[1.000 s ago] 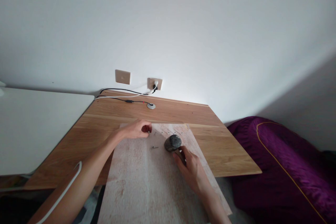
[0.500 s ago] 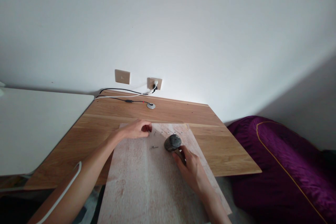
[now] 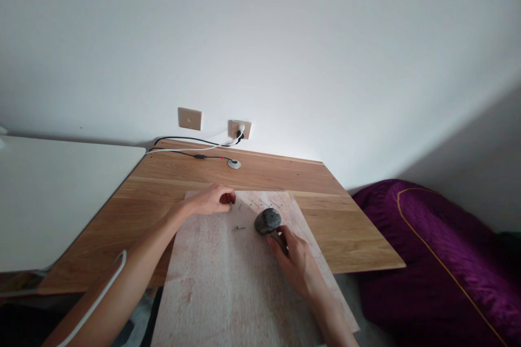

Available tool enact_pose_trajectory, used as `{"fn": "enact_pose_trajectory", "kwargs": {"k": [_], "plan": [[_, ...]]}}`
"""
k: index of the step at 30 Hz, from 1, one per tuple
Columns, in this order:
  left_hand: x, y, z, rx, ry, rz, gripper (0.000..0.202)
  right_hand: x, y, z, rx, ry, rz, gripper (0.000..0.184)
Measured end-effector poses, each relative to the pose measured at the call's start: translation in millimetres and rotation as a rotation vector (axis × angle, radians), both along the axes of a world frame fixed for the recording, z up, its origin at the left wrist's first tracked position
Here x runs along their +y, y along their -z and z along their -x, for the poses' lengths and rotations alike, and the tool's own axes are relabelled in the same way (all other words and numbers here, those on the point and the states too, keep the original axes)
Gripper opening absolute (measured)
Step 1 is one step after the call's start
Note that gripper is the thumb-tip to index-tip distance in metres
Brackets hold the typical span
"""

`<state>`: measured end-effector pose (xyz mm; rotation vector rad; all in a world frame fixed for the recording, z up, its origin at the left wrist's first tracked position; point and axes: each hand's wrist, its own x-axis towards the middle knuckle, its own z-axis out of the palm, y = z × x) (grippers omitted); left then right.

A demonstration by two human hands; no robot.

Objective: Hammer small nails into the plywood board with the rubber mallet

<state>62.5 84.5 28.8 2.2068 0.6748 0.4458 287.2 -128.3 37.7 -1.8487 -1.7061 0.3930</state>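
My right hand (image 3: 299, 260) is closed around the handle of a mallet with a dark, worn, rounded head (image 3: 267, 221). The mallet's head hangs over the pale wooden board (image 3: 211, 282). At the board's far edge, the fingers of my left hand (image 3: 215, 199) are pinched on a nail (image 3: 232, 205), mostly hidden by the fingertips. To the right of that hand, several nails (image 3: 261, 206) stand in a row along the far part of the board. A few loose nails (image 3: 240, 227) lie nearer to me, left of the mallet's head.
Beneath the board is a brown wooden table (image 3: 345, 227), against a white wall. Black and white cables (image 3: 191, 149) run along its back to a wall socket (image 3: 240, 129). A white tabletop (image 3: 69, 200) stands at the left, and something under purple cloth (image 3: 427, 260) at the right.
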Motion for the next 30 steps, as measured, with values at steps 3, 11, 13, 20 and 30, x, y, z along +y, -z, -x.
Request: {"fn": "enact_pose_trajectory", "kwargs": {"k": [3,11,13,20,30], "plan": [[-0.6,-0.6,0.1,0.0,0.002,0.002,0.015,-0.5,0.2,-0.1,0.0,-0.003,-0.007,0.019],[-1.6,-2.7,-0.3,-0.01,-0.001,0.004,0.017,-0.5,-1.7,0.6,0.001,0.004,-0.002,0.02],[-1.4,-2.6,-0.1,-0.01,0.0,0.004,0.017,-0.2,-1.3,0.5,0.003,0.003,0.0,0.02],[-1.0,-1.0,-0.5,-0.035,-0.011,0.0,0.016,-0.4,-0.4,-0.6,0.01,-0.01,0.001,0.019],[-2.8,-2.4,-1.5,-0.051,-0.035,0.035,0.016,0.2,0.4,0.1,0.015,-0.006,-0.003,0.017]]}}
